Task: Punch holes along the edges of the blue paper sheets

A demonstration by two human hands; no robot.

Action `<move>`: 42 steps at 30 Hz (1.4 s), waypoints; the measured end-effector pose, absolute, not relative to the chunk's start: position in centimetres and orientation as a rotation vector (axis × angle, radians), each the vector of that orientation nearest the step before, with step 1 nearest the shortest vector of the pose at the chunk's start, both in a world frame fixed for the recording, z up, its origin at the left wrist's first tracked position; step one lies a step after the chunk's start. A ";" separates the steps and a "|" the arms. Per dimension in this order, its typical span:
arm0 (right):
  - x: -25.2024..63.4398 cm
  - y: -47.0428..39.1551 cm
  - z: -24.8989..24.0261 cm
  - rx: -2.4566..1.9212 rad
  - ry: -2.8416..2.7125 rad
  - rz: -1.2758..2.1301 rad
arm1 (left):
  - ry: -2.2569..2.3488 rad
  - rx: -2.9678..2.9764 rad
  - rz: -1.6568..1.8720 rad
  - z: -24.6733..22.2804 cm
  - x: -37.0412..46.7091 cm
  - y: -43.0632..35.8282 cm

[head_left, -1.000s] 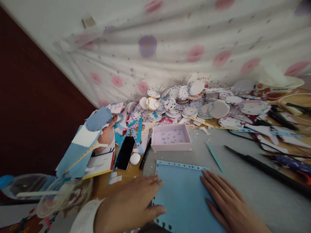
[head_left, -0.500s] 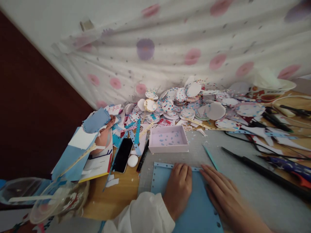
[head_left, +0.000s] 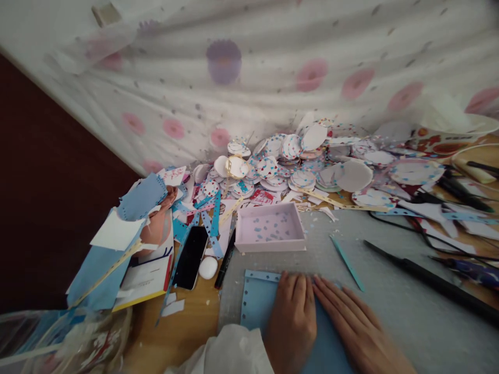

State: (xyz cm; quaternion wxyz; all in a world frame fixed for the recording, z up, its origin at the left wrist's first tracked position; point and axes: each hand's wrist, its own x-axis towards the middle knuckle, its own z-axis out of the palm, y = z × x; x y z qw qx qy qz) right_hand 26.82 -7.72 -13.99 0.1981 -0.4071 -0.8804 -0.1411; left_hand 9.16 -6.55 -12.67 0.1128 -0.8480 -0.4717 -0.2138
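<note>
A light-blue sheet of paper with small punched holes along its edges lies in front of me. A narrow strip along its top edge looks folded over. My left hand presses on the sheet, its fingers laid forward and close together, with the tips at the top strip. Beside it my right hand lies flat and slanted, fingers stretched out, fingertips almost touching those of the left hand at the top edge. The right part of the sheet is hidden under my hands. A shallow pinkish box holding small blue punched bits stands just beyond.
A teal stick tool and a black pen-like tool lie on the grey mat at right. To the left are a phone, a white round object and a black marker. Punched paper discs are heaped behind.
My right hand has slid left along the top edge, closing the gap to my left hand. The left hand stays pressed on the sheet. The view has shifted slightly.
</note>
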 end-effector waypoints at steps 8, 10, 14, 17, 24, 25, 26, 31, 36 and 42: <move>27.2 -7.6 -14.3 -1.098 -2.484 -0.334 | -1.406 -2.492 -0.669 -13.6 9.2 -6.7; 27.3 -7.5 -14.4 -1.096 -2.488 -0.318 | -1.365 -2.510 -0.679 -13.8 9.1 -6.6; 27.3 -7.4 -14.2 -1.100 -2.502 -0.334 | -1.361 -2.514 -0.670 -14.1 9.0 -6.6; 27.3 -7.4 -13.8 -1.100 -2.504 -0.327 | -1.386 -2.575 -0.588 -13.9 8.8 -6.6; 27.4 -7.6 -13.5 -1.080 -2.552 -0.357 | -1.648 -2.795 -0.346 -11.6 6.6 -7.2; 27.5 -7.6 -13.6 -1.084 -2.545 -0.360 | -1.687 -2.771 -0.313 -11.5 6.2 -7.4; 27.4 -7.6 -13.7 -1.090 -2.530 -0.363 | -1.729 -2.734 -0.295 -11.6 5.8 -7.7; 27.1 -7.7 -13.8 -1.138 -2.493 -0.375 | -1.864 -2.520 -0.323 -12.6 4.4 -8.9; 27.0 -7.9 -13.6 -1.125 -2.458 -0.413 | -1.799 -2.493 -0.228 -12.4 3.4 -9.2; 27.6 -8.2 -13.9 -1.183 -2.411 -0.363 | -1.775 -2.557 -0.118 -11.6 2.7 -8.8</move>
